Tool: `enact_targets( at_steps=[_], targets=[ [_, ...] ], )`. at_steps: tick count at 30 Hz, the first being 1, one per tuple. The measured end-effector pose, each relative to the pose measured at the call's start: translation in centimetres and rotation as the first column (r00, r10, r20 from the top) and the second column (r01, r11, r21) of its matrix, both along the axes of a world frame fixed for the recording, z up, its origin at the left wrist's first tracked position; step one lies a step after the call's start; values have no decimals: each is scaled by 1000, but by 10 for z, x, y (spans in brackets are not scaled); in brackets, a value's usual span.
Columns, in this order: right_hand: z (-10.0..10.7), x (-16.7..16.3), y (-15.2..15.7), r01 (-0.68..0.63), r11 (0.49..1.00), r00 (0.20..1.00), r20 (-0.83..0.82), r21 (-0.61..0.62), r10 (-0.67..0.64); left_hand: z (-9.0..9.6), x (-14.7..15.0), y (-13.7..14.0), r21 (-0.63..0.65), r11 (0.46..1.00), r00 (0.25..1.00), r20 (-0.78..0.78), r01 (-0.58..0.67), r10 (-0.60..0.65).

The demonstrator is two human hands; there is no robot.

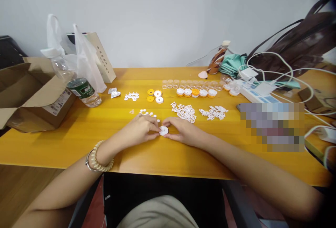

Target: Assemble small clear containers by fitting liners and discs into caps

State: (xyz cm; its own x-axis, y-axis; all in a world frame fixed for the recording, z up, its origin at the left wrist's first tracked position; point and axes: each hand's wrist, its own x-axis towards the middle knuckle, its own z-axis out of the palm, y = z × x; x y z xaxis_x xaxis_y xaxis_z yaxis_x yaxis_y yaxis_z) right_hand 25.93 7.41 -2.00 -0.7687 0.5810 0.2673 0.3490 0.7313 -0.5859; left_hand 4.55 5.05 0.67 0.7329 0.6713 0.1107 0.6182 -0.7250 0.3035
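Observation:
Between my two hands, just above the table's near half, is a small round white plastic disc (164,130). My left hand (140,130) pinches its left edge with thumb and fingertips. Around its right side curl the thumb and forefinger of my right hand (185,131). Just beyond my left hand lie several small white round pieces (147,113), some partly hidden by it. White openwork plastic pieces (185,111) are heaped past my right hand, with a second pile of white pieces (214,112) to its right. Yellow and white round parts (154,96) sit farther back.
Clear round cups (194,84) line the back behind a row of white and orange round cases (196,92). At left stand a cardboard box (39,98) and a tilted water bottle (84,89). A power strip (258,93) with cables and a coffee bottle (217,58) are at right.

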Motion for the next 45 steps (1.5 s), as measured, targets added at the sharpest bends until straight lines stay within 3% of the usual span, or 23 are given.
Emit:
enact_targets(
  at_steps=[6,10,14,17,21,32,34,36,39,42,45],
  targets=[
    [1,0,-1,-2,1000,1000,2,-7,2,4,3,-10,140,990,991,-129,-9,27],
    [2,0,0,-22,1000,1000,15,15,22,6,5,-14,169,986,985,-169,8,21],
    [0,0,0,-40,998,999,20,50,39,7,-1,-6,85,996,996,-93,26,-18],
    [-1,0,0,-9,998,1000,10,58,9,5,-8,6,42,998,998,-10,-56,57],
    [-2,-1,0,26,997,1000,6,67,-27,-3,-10,18,95,976,981,12,-194,194],
    [2,-1,-1,24,997,999,21,69,-25,-14,6,22,186,961,977,-21,-204,212],
    [3,0,0,34,996,999,2,79,-34,-14,8,21,184,958,976,31,-219,217],
    [3,1,1,71,992,996,-55,104,-66,-12,10,19,84,967,956,191,-241,221],
    [0,3,4,169,974,974,-175,151,-142,-9,14,16,-216,943,834,445,-253,326],
    [-1,4,5,216,955,956,-242,201,-165,-6,17,14,-462,857,715,517,-229,470],
    [0,3,3,188,948,963,-239,255,-127,-8,20,13,-574,804,673,535,-155,511]
  ],
)
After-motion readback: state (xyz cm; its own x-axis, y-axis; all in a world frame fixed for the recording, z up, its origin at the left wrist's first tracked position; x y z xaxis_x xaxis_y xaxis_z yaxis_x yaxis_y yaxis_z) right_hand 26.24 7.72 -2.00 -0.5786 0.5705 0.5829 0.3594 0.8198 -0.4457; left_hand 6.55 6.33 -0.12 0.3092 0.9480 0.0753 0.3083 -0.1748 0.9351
